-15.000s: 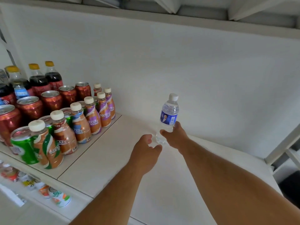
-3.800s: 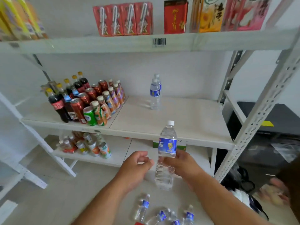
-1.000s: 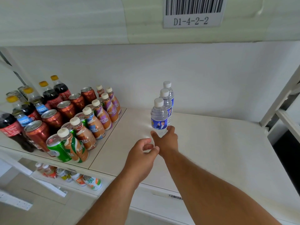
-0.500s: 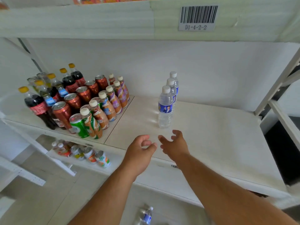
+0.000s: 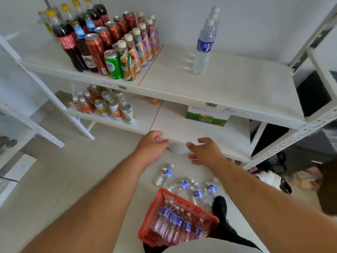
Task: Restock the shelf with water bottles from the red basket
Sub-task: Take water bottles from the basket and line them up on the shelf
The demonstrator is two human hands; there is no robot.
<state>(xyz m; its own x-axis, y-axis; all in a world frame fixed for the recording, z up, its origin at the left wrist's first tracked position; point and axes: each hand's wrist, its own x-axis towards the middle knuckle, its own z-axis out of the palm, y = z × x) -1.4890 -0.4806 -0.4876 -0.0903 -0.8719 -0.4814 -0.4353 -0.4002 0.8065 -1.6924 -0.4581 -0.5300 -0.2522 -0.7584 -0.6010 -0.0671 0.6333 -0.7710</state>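
Three clear water bottles (image 5: 203,46) with blue labels stand in a row on the white shelf (image 5: 237,84), one behind another. A red basket (image 5: 158,201) on the floor below holds several water bottles (image 5: 175,223). More water bottles (image 5: 184,185) lie loose on the floor just beyond it. My left hand (image 5: 152,147) and my right hand (image 5: 204,152) hang empty in the air between shelf and basket, fingers loosely spread.
Cola bottles, red and green cans (image 5: 94,50) and coffee bottles (image 5: 138,42) fill the shelf's left half. The lower shelf carries cans (image 5: 114,108) and a green carton (image 5: 206,117). A slanted metal upright (image 5: 291,136) stands at right. My black shoe (image 5: 220,207) is beside the basket.
Both hands have drawn back from the shelf and dropped lower, empty. The view has tilted down, bringing the red basket and floor bottles into sight.
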